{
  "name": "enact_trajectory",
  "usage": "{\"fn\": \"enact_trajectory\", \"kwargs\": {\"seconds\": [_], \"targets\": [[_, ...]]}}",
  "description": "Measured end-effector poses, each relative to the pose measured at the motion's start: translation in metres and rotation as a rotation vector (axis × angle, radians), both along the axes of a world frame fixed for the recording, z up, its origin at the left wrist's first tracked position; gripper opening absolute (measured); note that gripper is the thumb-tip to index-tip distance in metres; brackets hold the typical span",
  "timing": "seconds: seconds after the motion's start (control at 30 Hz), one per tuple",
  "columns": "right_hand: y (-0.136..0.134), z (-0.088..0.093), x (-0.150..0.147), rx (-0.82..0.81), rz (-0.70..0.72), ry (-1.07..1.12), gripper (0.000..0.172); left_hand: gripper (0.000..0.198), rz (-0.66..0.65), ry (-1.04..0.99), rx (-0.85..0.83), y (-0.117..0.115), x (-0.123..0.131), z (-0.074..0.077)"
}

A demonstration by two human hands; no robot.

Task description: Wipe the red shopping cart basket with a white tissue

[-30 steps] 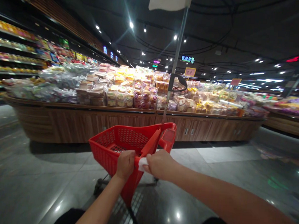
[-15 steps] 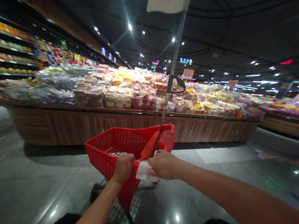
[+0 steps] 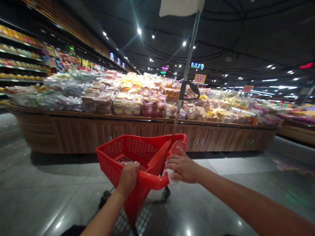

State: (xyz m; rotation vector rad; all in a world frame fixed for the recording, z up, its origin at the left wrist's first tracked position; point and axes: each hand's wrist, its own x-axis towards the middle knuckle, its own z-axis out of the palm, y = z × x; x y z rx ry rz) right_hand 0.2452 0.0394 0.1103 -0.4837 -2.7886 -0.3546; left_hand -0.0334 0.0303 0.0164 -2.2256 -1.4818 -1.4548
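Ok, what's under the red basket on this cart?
Two black caster wheels stand on a glossy grey floor. The red basket itself hides the rest of the cart's underside.

Shopping cart [image 3: 134,159] ahead on tile floor [image 3: 37,192], pole [image 3: 185,77] rising from its front end; packaged baked goods [image 3: 137,96] heaped on display tabletop [image 3: 93,132] beyond it; wall shelves [image 3: 15,52] left, second display [image 3: 301,134] right.

Left hand [image 3: 128,180], right hand [image 3: 182,168], forearms [image 3: 250,204] bare; dark clothing [image 3: 72,232] at bottom edge.
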Motion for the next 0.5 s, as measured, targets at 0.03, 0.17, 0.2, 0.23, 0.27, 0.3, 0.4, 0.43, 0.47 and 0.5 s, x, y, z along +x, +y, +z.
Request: {"fn": "enact_trajectory", "kwargs": {"seconds": [0.03,0.17,0.2,0.23,0.27,0.3,0.4,0.43,0.47,0.5], "targets": [[-0.006,-0.006,-0.008,-0.028,0.006,0.026,0.041,0.041,0.003,-0.006,-0.003,-0.001,-0.001,0.0],[-0.005,-0.011,-0.019,-0.049,0.07,0.057,0.041,0.043,-0.008,-0.023,-0.016,-0.005,-0.007,0.003],[-0.001,-0.008,-0.017,-0.041,0.083,0.058,0.039,0.043,-0.015,-0.027,-0.018,-0.006,-0.009,0.003],[0.003,-0.005,-0.014,-0.032,0.085,0.068,0.037,0.043,-0.02,-0.031,-0.019,-0.007,-0.01,0.004],[0.006,-0.003,-0.012,-0.025,0.076,0.088,0.035,0.043,-0.024,-0.036,-0.019,-0.007,-0.011,0.005],[0.006,-0.003,-0.011,-0.023,0.059,0.118,0.033,0.044,-0.026,-0.042,-0.018,-0.008,-0.011,0.005],[-0.012,-0.013,-0.021,-0.049,0.005,0.233,0.033,0.043,-0.023,-0.061,-0.01,-0.008,-0.012,0.006],[-0.022,-0.019,-0.028,-0.064,-0.008,0.272,0.035,0.042,-0.021,-0.066,-0.008,-0.009,-0.012,0.005],[-0.032,-0.026,-0.035,-0.073,-0.02,0.319,0.038,0.042,-0.018,-0.069,-0.008,-0.009,-0.013,0.005],[-0.039,-0.032,-0.041,-0.071,-0.038,0.358,0.04,0.042,-0.015,-0.072,-0.009,-0.009,-0.013,0.005]]}}
